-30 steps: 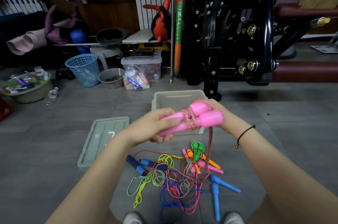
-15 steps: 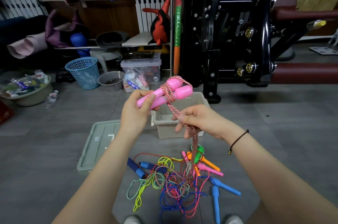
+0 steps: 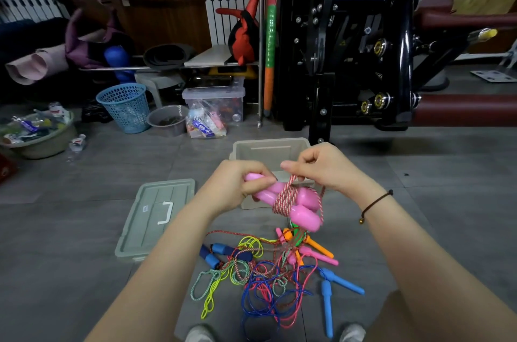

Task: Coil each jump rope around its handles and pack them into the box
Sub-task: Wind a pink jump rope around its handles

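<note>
Moved: pink handles (image 3: 303, 206), lowered from above the box (image 3: 268, 147) to just before its near wall; right hand (image 3: 326, 169), risen from below the bundle to above it. Left hand (image 3: 237, 186): grip closed round the handle ends. Right hand: grip pinching the red-and-white cord (image 3: 284, 197), several turns already on. Cord tail hangs to the rope pile (image 3: 265, 274) on the floor. Judgement: winding part done, slack remains before boxing.

One wide-angle head-worn view, forward and down over the floor (image 3: 70, 230), close above the box (image 3: 265, 153).
</note>
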`<state>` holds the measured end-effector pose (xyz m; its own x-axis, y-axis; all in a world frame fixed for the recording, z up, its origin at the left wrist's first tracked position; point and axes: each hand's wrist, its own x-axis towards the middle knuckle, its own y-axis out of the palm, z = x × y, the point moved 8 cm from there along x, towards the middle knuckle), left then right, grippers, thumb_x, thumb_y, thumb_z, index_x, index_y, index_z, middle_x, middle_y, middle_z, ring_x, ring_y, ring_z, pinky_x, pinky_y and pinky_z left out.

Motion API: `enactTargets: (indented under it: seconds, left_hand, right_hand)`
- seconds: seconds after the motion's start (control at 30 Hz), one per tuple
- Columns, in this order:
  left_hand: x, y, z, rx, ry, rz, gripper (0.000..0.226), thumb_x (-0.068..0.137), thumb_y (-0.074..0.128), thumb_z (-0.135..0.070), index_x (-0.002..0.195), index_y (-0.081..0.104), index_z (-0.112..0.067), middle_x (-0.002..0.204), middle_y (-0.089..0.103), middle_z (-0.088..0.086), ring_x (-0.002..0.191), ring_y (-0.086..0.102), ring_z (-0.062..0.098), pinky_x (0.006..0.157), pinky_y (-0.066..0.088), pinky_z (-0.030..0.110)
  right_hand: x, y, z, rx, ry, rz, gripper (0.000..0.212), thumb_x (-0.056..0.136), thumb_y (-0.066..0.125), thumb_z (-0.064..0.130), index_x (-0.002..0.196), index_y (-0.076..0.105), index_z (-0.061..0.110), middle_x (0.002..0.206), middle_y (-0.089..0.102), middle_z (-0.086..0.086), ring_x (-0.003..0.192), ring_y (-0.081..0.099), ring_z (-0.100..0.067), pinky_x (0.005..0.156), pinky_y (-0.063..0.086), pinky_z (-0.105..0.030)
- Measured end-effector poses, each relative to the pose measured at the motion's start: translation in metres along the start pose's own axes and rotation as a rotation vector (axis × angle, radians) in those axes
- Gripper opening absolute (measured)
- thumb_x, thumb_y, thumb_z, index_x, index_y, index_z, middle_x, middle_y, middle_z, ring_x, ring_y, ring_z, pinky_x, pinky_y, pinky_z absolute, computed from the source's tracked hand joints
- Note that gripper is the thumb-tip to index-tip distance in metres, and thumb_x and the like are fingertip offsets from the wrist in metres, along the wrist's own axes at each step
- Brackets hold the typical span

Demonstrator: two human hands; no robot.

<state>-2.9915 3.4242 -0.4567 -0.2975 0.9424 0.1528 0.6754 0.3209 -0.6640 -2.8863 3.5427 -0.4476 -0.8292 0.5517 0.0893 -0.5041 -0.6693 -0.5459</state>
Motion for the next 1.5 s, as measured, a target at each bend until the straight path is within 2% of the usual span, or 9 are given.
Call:
enactTargets:
  seconds: [0.27,0.47,0.57,0.77,0.97,1.1,1.2,1.33,1.5]
  left_hand:
    - [-0.01,-0.008,-0.015,-0.612,0.006,-0.108,0.033,0.098,0.045,-0.036,0.085,0.068,-0.017,0.062,0.065,0.003,0.049,0.056,0.011,0.044,0.037,0.017]
    - [-0.012,-0.035,0.015,-1.168,-0.14,-0.402,0.043,0.099,0.035,-0.035,0.124,0.044,-0.001,0.066,0.061,0.006,0.044,0.035,0.006,0.04,0.025,0.015]
    - [-0.017,-0.047,0.031,-1.014,-0.202,-0.526,0.022,0.104,0.033,-0.021,0.118,0.042,-0.007,0.078,0.062,0.008,0.051,0.039,0.008,0.046,0.031,0.017]
    - [-0.029,-0.07,0.031,0.104,-0.23,-0.54,0.019,0.099,0.046,-0.021,0.114,0.044,-0.01,0.101,0.055,0.0,0.086,0.052,0.021,0.068,0.034,0.029]
    - [-0.017,-0.044,0.028,0.215,-0.145,-0.229,0.013,0.089,0.063,-0.017,0.099,0.063,-0.025,0.091,0.067,-0.005,0.081,0.057,0.01,0.063,0.036,0.005]
    - [-0.012,-0.027,0.024,0.171,-0.076,-0.062,0.019,0.087,0.066,-0.019,0.092,0.062,-0.036,0.09,0.069,-0.008,0.087,0.06,0.014,0.075,0.043,0.018]
    - [-0.011,-0.021,0.017,-0.013,-0.015,0.021,0.02,0.086,0.067,-0.014,0.092,0.064,-0.033,0.088,0.068,-0.012,0.084,0.061,0.014,0.078,0.048,0.029]
    - [-0.014,-0.017,0.005,-0.463,0.022,0.09,0.016,0.085,0.068,-0.009,0.092,0.066,-0.022,0.076,0.064,-0.013,0.065,0.051,0.001,0.06,0.042,0.014]
    - [-0.018,-0.032,0.02,-1.081,-0.046,-0.199,0.044,0.059,0.085,-0.04,0.095,0.068,-0.022,0.073,0.064,-0.002,0.053,0.049,0.006,0.048,0.043,0.016]
  right_hand:
    - [-0.001,-0.008,-0.011,0.345,0.102,-0.013,0.038,0.084,0.064,0.028,0.065,0.057,-0.003,0.055,0.045,-0.005,0.042,0.042,-0.01,0.045,0.039,-0.02]
    - [0.0,-0.011,-0.022,0.447,0.079,-0.01,0.01,0.092,0.058,0.013,0.091,0.067,0.009,0.062,0.06,0.001,0.047,0.044,-0.009,0.058,0.051,-0.027]
    - [-0.003,0.002,-0.02,0.382,0.106,0.115,0.01,0.092,0.057,0.011,0.096,0.066,0.008,0.07,0.068,-0.002,0.05,0.053,-0.01,0.062,0.051,-0.029]
    - [-0.018,0.026,0.005,0.311,0.088,0.372,0.015,0.09,0.06,0.012,0.099,0.068,0.003,0.069,0.071,-0.005,0.046,0.057,-0.013,0.052,0.049,-0.02]
    - [-0.02,0.01,0.016,0.287,0.007,0.288,0.009,0.088,0.061,0.008,0.087,0.07,0.007,0.056,0.064,-0.001,0.045,0.05,-0.009,0.048,0.043,-0.017]
    - [-0.012,-0.006,0.011,0.327,-0.009,0.101,0.013,0.09,0.06,0.011,0.083,0.071,0.01,0.053,0.056,0.001,0.048,0.046,-0.006,0.049,0.04,-0.015]
    - [-0.005,-0.016,-0.002,0.327,0.025,-0.025,0.017,0.092,0.058,0.017,0.081,0.071,0.016,0.058,0.054,0.0,0.047,0.044,-0.003,0.052,0.041,-0.018]
    - [-0.002,-0.021,-0.013,0.241,0.062,-0.101,0.017,0.09,0.061,0.024,0.078,0.07,0.019,0.056,0.054,0.005,0.051,0.047,-0.002,0.054,0.041,-0.019]
    - [0.003,-0.018,-0.009,0.313,0.041,-0.143,0.023,0.089,0.06,0.009,0.067,0.065,0.015,0.05,0.053,0.008,0.046,0.045,-0.001,0.049,0.038,-0.016]
